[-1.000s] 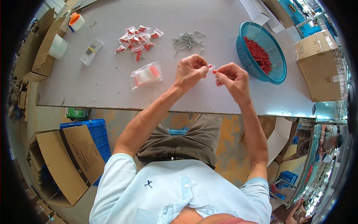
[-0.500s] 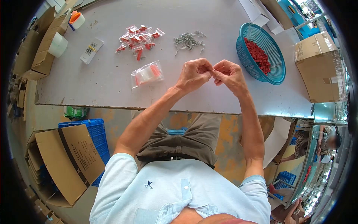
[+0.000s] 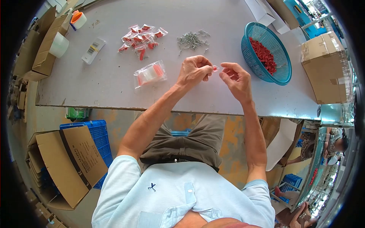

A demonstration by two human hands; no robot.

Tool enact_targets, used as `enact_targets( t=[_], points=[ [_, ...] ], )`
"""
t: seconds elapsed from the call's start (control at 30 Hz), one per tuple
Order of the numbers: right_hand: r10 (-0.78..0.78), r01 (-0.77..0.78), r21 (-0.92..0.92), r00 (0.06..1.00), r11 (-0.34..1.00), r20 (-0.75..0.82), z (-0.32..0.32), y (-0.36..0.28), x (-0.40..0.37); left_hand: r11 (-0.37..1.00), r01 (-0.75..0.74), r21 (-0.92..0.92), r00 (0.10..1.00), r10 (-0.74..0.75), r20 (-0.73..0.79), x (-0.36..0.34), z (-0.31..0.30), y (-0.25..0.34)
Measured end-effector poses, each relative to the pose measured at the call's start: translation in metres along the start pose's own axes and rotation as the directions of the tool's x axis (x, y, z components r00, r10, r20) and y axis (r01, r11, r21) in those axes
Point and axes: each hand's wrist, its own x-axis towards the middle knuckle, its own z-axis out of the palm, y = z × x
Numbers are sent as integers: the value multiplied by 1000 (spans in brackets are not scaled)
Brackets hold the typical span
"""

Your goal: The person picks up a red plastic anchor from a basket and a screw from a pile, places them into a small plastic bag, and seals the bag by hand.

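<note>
My left hand (image 3: 194, 72) pinches a small clear plastic bag (image 3: 216, 68) with a bit of red on it, most of it hidden behind the fingers. Just right of the bag, my right hand (image 3: 238, 80) has its thumb and fingers apart with nothing seen between them. Left of my left hand lies a larger clear bag (image 3: 150, 75) holding flat bags with red edges. Beyond it is a heap of filled small bags (image 3: 140, 39) with red pieces inside. A pile of metal screws (image 3: 192, 41) lies above my hands.
At the right stands a teal plastic basket (image 3: 282, 68) with red pieces (image 3: 263, 55) in it, beside a cardboard box (image 3: 323, 68). Tape rolls (image 3: 59, 45), a barcode-labelled packet (image 3: 93, 51) and an open carton (image 3: 43, 57) are at the left. The table's front edge runs below my forearms.
My hands have moved apart from a joined pinch. The right fingers have opened and shifted right, and the small bag now shows at my left fingertips.
</note>
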Motion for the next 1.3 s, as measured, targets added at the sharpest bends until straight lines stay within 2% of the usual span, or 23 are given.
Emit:
enact_targets(
  t=[0.07,0.17,0.27,0.37,0.43,0.5,0.53,0.57,0.6,0.63,0.7,0.77,0.87,1.07,1.17,1.23,1.3],
  points=[
    [-78,81,-62,995,995,56,-2,-6,-3,999,4,-44,1000,-2,31,2,0,-3],
    [-104,105,-4,989,994,103,-1,4,-2,1000,-1,-18,996,2,88,1,1,-6],
    [-82,80,81,996,993,28,6,12,-3,998,54,22,992,-56,116,1,-3,-6],
    [-58,62,82,997,995,-44,8,13,-10,999,-12,49,999,10,37,2,1,-8],
    [-38,39,15,998,999,-50,11,19,-13,979,-129,159,990,137,-36,-1,7,-5],
    [-21,18,-48,998,999,-62,12,24,-13,973,-158,166,987,158,13,1,8,-10],
    [-19,21,47,998,999,-52,11,27,-12,968,-185,169,982,178,59,1,8,-12],
    [-15,21,142,999,990,-43,10,28,-14,969,-181,169,983,173,59,0,7,-15],
    [-12,18,143,999,990,-46,9,26,-15,980,-130,152,988,116,101,0,5,-10],
    [-43,45,93,999,995,-27,8,21,-15,987,-81,137,987,61,146,0,4,-7],
    [-73,73,46,997,996,-8,6,16,-15,983,-103,150,986,81,143,3,3,-11],
    [76,-74,240,997,968,4,7,15,-14,979,-121,163,987,101,129,3,1,-15],
    [75,-78,282,997,956,24,7,20,-14,981,-91,171,989,70,127,0,2,-8],
    [34,-36,229,999,973,16,8,16,-17,980,-97,176,987,71,146,-2,4,-5],
    [48,-57,238,998,970,43,8,12,-17,975,-113,190,985,84,152,-1,3,-7],
    [55,-68,222,996,973,66,7,9,-16,944,-168,283,978,124,166,0,4,-8],
    [61,-77,206,994,975,86,7,10,-15,956,-160,245,978,120,169,-1,4,-7]
  ],
)
